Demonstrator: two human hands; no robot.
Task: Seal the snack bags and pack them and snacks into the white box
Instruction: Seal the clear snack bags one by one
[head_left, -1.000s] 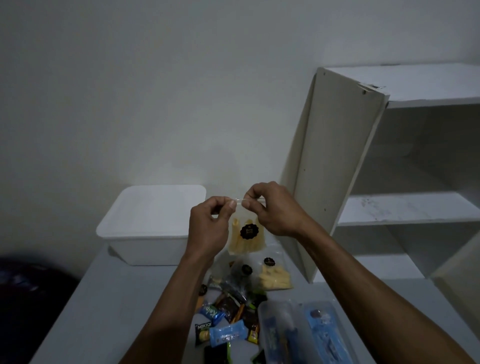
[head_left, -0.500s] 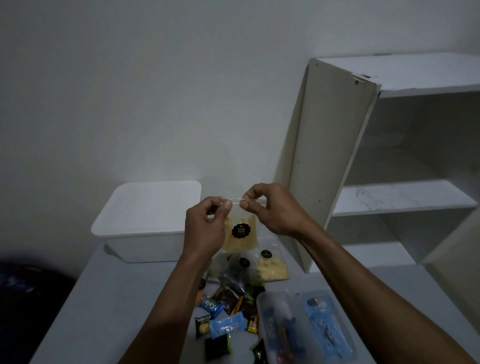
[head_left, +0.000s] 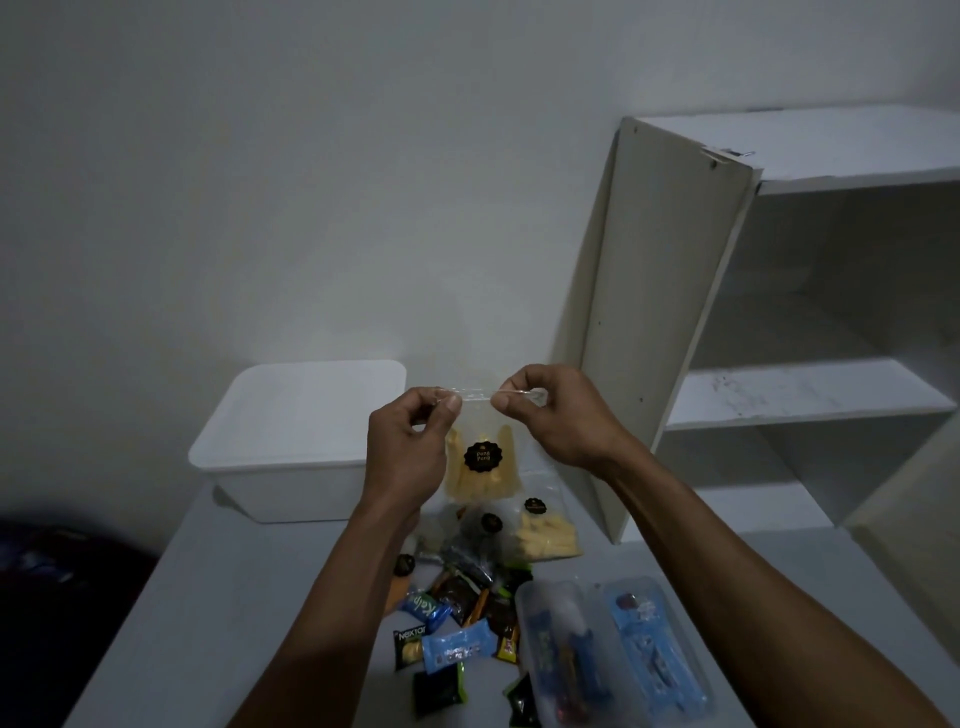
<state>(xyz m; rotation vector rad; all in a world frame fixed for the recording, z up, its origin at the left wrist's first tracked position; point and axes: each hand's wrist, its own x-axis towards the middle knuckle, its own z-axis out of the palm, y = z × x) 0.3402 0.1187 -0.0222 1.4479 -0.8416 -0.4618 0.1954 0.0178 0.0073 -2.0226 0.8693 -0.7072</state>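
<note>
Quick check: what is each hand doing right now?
Left hand: closed, pinching the top left edge of the clear plastic snack bag of yellow sticks.
Right hand: closed, pinching the same bag's top right edge.

Clear snack bag w/ yellow sticks & black round label, held upright in air above table's mid-back area, top strip pinched at both ends. White box, lid on, at table's back-left edge. More clear bags flat near table centre; small wrapped snacks scattered toward front edge.
</note>
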